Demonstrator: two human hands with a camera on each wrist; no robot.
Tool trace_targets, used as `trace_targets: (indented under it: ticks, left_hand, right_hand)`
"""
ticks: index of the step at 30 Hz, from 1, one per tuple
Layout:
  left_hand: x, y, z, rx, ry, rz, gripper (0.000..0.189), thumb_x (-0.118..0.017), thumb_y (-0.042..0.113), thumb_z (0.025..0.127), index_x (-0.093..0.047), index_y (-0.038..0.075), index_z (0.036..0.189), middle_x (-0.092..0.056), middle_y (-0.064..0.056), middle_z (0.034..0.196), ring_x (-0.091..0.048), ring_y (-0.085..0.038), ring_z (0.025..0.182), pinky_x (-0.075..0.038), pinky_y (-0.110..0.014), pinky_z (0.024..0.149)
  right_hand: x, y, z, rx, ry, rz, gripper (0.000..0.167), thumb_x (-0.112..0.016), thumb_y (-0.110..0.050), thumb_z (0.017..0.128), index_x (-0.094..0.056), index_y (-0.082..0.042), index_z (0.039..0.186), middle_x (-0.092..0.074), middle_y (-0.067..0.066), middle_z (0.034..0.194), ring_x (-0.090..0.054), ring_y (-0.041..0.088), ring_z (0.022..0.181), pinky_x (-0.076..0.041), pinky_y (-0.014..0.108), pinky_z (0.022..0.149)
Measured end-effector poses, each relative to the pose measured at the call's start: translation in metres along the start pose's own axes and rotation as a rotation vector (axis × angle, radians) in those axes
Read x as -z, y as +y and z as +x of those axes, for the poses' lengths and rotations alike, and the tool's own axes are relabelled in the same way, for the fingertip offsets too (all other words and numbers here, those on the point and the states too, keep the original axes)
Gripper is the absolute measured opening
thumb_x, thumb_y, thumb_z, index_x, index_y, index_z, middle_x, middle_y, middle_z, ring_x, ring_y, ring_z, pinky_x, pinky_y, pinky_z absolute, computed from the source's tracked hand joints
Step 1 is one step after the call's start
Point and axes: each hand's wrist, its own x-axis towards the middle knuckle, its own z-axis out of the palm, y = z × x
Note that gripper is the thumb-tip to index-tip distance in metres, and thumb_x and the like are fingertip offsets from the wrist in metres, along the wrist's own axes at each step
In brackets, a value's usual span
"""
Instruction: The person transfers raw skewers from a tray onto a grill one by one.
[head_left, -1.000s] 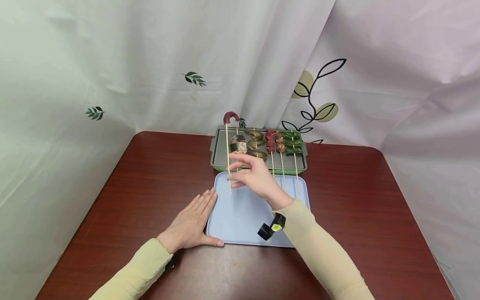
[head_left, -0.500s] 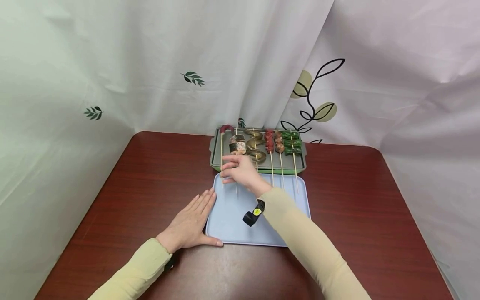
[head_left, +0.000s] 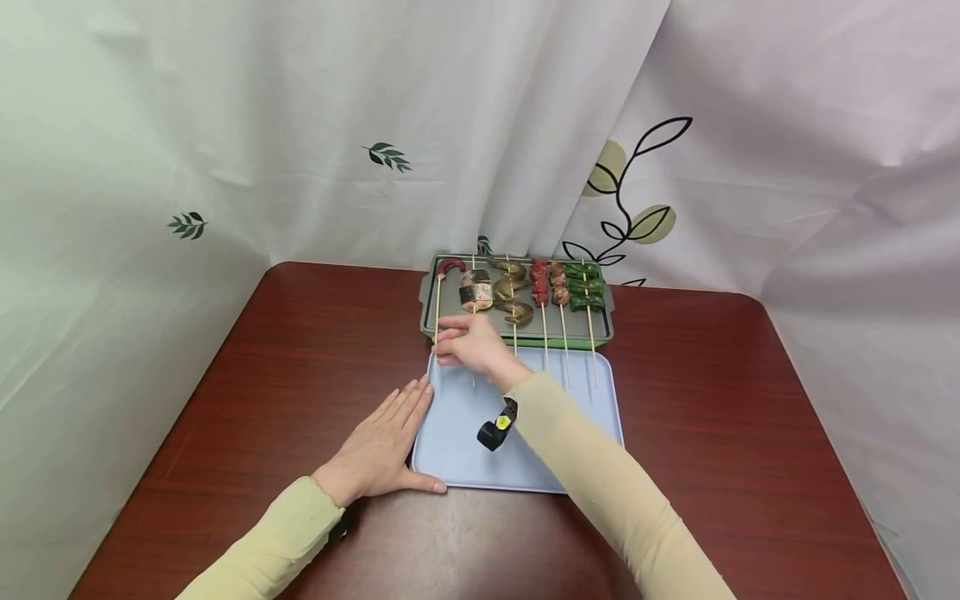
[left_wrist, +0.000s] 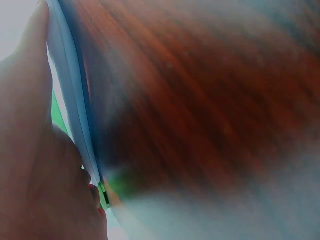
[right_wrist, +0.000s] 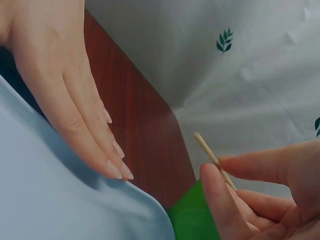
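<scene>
Between the thumb and fingertips of my right hand (head_left: 474, 343) is the wooden stick of a skewer (head_left: 438, 302), which carries a dark red curled piece at its far end. That piece lies over the far left corner of the grey grill pan (head_left: 453, 310). In the right wrist view the stick's blunt end (right_wrist: 201, 142) pokes out past the pinching fingers. My left hand (head_left: 384, 452) rests at the left edge of the light blue tray (head_left: 480, 462), its fingers straight and thumb at the near corner. The left wrist view shows this hand (left_wrist: 40, 130) along the tray's side.
Several other skewers lie side by side on the pan: a black-and-pink chunk (head_left: 476, 290), brown shrimp-like pieces (head_left: 513, 289), red meat (head_left: 539, 282), brown pieces (head_left: 559, 285) and green peppers (head_left: 587, 287). Their sticks reach over the tray. A white curtain (head_left: 420, 100) stands behind the table (head_left: 720, 433).
My right hand has moved left with the skewer, and its dark red end has come down onto the pan's left side. The left hand stays in place.
</scene>
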Motion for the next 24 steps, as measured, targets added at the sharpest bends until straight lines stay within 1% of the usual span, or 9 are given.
trace_targets:
  ticks: [4, 6, 9, 11, 13, 15, 19, 22, 24]
  left_hand:
    - [0.000, 0.000, 0.001, -0.011, 0.022, 0.003, 0.137, -0.055, 0.093, 0.070, -0.023, -0.006, 0.158, -0.017, -0.021, 0.166, -0.018, -0.033, 0.152, -0.019, -0.046, 0.122]
    - [0.000, 0.001, 0.001, -0.018, 0.038, 0.001, 0.136, -0.057, 0.092, 0.070, -0.025, -0.007, 0.158, -0.019, -0.022, 0.166, -0.020, -0.034, 0.151, -0.021, -0.047, 0.122]
    - [0.001, 0.002, 0.001, -0.015, 0.026, 0.003, 0.135, -0.054, 0.093, 0.071, -0.025, -0.007, 0.158, -0.019, -0.021, 0.166, -0.021, -0.034, 0.151, -0.020, -0.046, 0.122]
    - [0.003, 0.001, 0.001, -0.008, 0.011, 0.001, 0.133, -0.051, 0.093, 0.073, -0.025, -0.006, 0.158, -0.018, -0.019, 0.166, -0.020, -0.032, 0.152, -0.018, -0.045, 0.123]
    - [0.005, -0.001, 0.002, 0.001, 0.005, 0.000, 0.130, -0.048, 0.093, 0.076, -0.025, -0.004, 0.159, -0.018, -0.018, 0.166, -0.019, -0.031, 0.152, -0.016, -0.045, 0.123]
    - [0.011, -0.006, 0.004, 0.009, 0.020, -0.009, 0.127, -0.049, 0.091, 0.077, -0.025, -0.004, 0.159, -0.019, -0.019, 0.166, -0.020, -0.032, 0.152, -0.015, -0.046, 0.123]
    - [0.035, -0.027, 0.008, 0.048, 0.068, -0.008, 0.127, -0.054, 0.088, 0.078, -0.022, -0.004, 0.160, -0.016, -0.020, 0.166, -0.017, -0.037, 0.152, -0.012, -0.050, 0.123]
    - [0.060, -0.050, 0.014, 0.114, 0.111, 0.003, 0.126, -0.055, 0.086, 0.079, -0.016, -0.001, 0.161, -0.009, -0.018, 0.168, -0.010, -0.035, 0.153, -0.007, -0.049, 0.123]
    - [0.075, -0.065, 0.018, 0.164, 0.145, 0.002, 0.125, -0.055, 0.085, 0.080, -0.012, 0.001, 0.163, -0.006, -0.017, 0.169, -0.004, -0.032, 0.154, -0.002, -0.047, 0.124]
  right_hand:
    - [0.000, 0.000, -0.003, 0.003, -0.020, -0.027, 0.051, -0.068, 0.007, 0.093, -0.053, 0.008, 0.142, -0.064, 0.029, 0.126, -0.070, 0.034, 0.106, -0.060, 0.031, 0.080]
    - [0.002, -0.001, -0.006, 0.006, -0.028, -0.062, 0.051, -0.070, -0.001, 0.095, -0.053, 0.006, 0.143, -0.066, 0.025, 0.126, -0.070, 0.033, 0.106, -0.060, 0.033, 0.083]
    - [0.007, -0.002, -0.014, 0.027, -0.045, -0.119, 0.055, -0.072, -0.014, 0.096, -0.053, 0.002, 0.145, -0.066, 0.019, 0.129, -0.069, 0.033, 0.109, -0.058, 0.036, 0.088]
    - [0.012, -0.005, -0.021, 0.072, -0.055, -0.157, 0.056, -0.072, -0.021, 0.097, -0.054, 0.000, 0.146, -0.064, 0.017, 0.133, -0.068, 0.032, 0.112, -0.057, 0.037, 0.091]
    - [0.020, -0.009, -0.031, 0.142, -0.057, -0.204, 0.055, -0.070, -0.025, 0.099, -0.054, -0.002, 0.146, -0.062, 0.016, 0.137, -0.067, 0.030, 0.113, -0.056, 0.038, 0.093]
    - [0.032, -0.016, -0.041, 0.222, -0.038, -0.251, 0.054, -0.067, -0.029, 0.100, -0.054, -0.004, 0.146, -0.060, 0.015, 0.140, -0.066, 0.028, 0.115, -0.055, 0.037, 0.095]
    - [0.066, -0.034, -0.062, 0.330, 0.024, -0.392, 0.053, -0.057, -0.039, 0.104, -0.052, -0.011, 0.149, -0.055, 0.007, 0.147, -0.060, 0.027, 0.125, -0.047, 0.041, 0.106]
    - [0.095, -0.043, -0.075, 0.377, 0.083, -0.499, 0.056, -0.051, -0.047, 0.106, -0.050, -0.015, 0.152, -0.050, 0.001, 0.152, -0.050, 0.023, 0.135, -0.038, 0.045, 0.113]
    - [0.114, -0.045, -0.083, 0.394, 0.138, -0.549, 0.059, -0.049, -0.050, 0.106, -0.047, -0.016, 0.154, -0.048, 0.001, 0.154, -0.046, 0.023, 0.138, -0.034, 0.047, 0.115]
